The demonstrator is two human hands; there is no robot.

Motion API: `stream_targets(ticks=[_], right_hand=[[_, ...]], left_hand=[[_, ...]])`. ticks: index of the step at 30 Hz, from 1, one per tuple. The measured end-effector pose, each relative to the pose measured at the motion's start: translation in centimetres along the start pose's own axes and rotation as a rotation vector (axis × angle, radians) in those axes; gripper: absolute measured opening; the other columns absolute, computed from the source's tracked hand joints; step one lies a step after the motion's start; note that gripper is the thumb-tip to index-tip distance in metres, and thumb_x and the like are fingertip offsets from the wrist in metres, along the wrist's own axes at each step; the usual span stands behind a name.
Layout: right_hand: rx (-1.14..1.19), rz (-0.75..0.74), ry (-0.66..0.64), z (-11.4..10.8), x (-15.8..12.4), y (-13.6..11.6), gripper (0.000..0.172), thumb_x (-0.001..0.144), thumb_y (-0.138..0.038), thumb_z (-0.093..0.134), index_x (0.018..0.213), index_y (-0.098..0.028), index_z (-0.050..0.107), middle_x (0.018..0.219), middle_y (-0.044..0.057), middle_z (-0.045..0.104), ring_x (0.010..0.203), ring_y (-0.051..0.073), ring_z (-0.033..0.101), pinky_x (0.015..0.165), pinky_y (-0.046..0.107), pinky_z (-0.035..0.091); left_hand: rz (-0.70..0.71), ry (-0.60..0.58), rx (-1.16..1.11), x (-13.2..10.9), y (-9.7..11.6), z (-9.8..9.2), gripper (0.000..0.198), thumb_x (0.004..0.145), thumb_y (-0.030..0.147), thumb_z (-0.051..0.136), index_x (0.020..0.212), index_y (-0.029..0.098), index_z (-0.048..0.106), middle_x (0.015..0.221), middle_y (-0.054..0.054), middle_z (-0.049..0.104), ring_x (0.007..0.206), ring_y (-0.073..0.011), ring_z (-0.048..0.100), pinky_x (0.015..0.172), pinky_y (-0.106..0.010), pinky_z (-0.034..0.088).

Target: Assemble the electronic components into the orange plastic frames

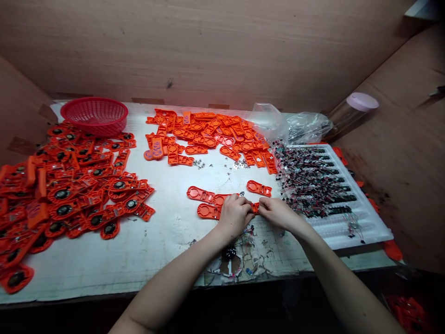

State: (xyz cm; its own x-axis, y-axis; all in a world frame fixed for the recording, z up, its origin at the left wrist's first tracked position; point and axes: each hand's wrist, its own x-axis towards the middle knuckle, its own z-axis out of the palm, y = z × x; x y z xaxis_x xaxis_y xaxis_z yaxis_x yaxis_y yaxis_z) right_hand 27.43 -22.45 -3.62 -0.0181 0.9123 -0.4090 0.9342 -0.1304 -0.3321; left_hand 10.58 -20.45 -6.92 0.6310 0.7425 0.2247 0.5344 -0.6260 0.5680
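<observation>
My left hand [235,214] is closed, its fingers pressed on an orange plastic shell [255,208] near the middle of the table. From the other side, my right hand [276,212] pinches the same shell's right end. Two more orange shells [200,195] [207,211] lie to the left, partly covered by my left hand. Another single shell [259,188] rests just above my hands. Thin wires and small dark parts [247,235] lie below my fingers.
Speaker-fitted orange shells [62,195] are heaped at the left beside a red basket [94,116]. More orange shells [208,130] lie at the back. A white foam tray [368,218] with wired parts [313,181] stands at the right. Small metal pieces [239,164] are scattered mid-table.
</observation>
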Motion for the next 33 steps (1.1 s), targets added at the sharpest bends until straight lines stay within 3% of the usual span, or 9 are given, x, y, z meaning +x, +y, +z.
stream_targets(ticks=[7, 15, 23, 33], right_hand=[[-0.041, 0.055, -0.077, -0.6, 1.0, -0.8, 0.015, 0.080, -0.013, 0.048, 0.067, -0.015, 0.055, 0.066, 0.005, 0.058, 0.058, 0.014, 0.048, 0.051, 0.024, 0.022], [0.012, -0.008, -0.060, 0.0, 0.1, 0.3, 0.019, 0.084, -0.014, 0.042, 0.066, -0.017, 0.048, 0.066, 0.000, 0.055, 0.063, 0.013, 0.046, 0.056, 0.021, 0.029], [0.006, -0.030, -0.132, -0.5, 0.5, 0.4, 0.015, 0.081, -0.012, 0.044, 0.068, -0.017, 0.049, 0.067, -0.001, 0.055, 0.063, 0.012, 0.047, 0.056, 0.020, 0.031], [-0.169, 0.078, -0.203, -0.6, 1.3, -0.6, 0.017, 0.081, -0.015, 0.045, 0.073, -0.013, 0.060, 0.072, 0.006, 0.063, 0.065, 0.015, 0.053, 0.053, 0.021, 0.031]], left_hand=[[0.055, -0.021, 0.034, 0.4, 0.0, -0.1, 0.008, 0.078, 0.029, 0.070, 0.076, 0.022, 0.070, 0.088, -0.001, 0.069, 0.085, -0.0200, 0.053, 0.079, -0.037, 0.040], [0.016, -0.015, 0.065, 0.3, 0.3, -0.2, 0.011, 0.077, 0.031, 0.071, 0.076, 0.021, 0.070, 0.089, -0.003, 0.068, 0.087, -0.0207, 0.053, 0.083, -0.038, 0.038], [-0.004, -0.011, 0.062, 0.2, 0.4, -0.2, 0.007, 0.077, 0.027, 0.069, 0.074, 0.021, 0.070, 0.088, -0.003, 0.067, 0.087, -0.0205, 0.053, 0.085, -0.037, 0.039], [-0.001, -0.015, 0.076, 0.2, 0.7, -0.1, 0.011, 0.080, 0.030, 0.066, 0.077, 0.020, 0.071, 0.087, -0.004, 0.067, 0.085, -0.0206, 0.052, 0.086, -0.038, 0.038]])
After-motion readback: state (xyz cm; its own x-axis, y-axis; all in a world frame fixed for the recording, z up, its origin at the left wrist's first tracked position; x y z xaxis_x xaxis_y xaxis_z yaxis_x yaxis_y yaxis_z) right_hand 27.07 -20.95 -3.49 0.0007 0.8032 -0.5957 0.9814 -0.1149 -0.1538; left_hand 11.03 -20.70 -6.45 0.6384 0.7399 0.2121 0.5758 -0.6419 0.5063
